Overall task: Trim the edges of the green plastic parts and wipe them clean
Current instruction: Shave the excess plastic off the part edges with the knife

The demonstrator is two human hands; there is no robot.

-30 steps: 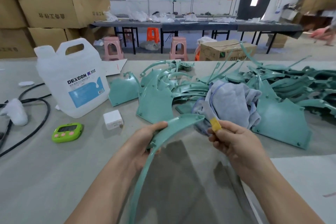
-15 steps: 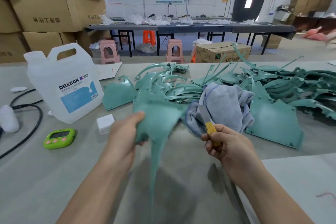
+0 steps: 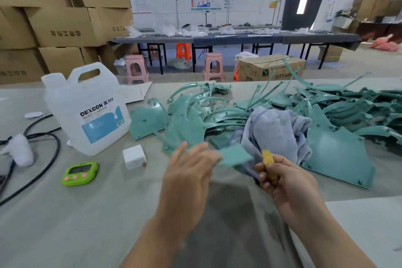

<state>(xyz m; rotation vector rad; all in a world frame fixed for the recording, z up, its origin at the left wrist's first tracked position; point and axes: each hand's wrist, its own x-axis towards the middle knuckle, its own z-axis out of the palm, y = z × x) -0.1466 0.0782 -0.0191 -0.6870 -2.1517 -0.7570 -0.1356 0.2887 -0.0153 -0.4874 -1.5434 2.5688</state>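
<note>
A workshop room with stacked brown cardboard boxes [image 3: 65,26] at ten o'clock lies behind the wide grey table [image 3: 76,213]. A heap of green plastic curved parts [image 3: 337,106] spreads at one o'clock, with a crumpled grey cloth [image 3: 280,132] in front of it. The left hand [image 3: 191,176] stretches its fingers nearly straight. Blur hides whether they pinch the small flat green plastic part [image 3: 236,156] at their tips, at two o'clock from the palm, its long axis nine-to-three. The right hand [image 3: 289,185], at the part's four o'clock and about as near, curls around a yellow-handled knife [image 3: 268,160].
</note>
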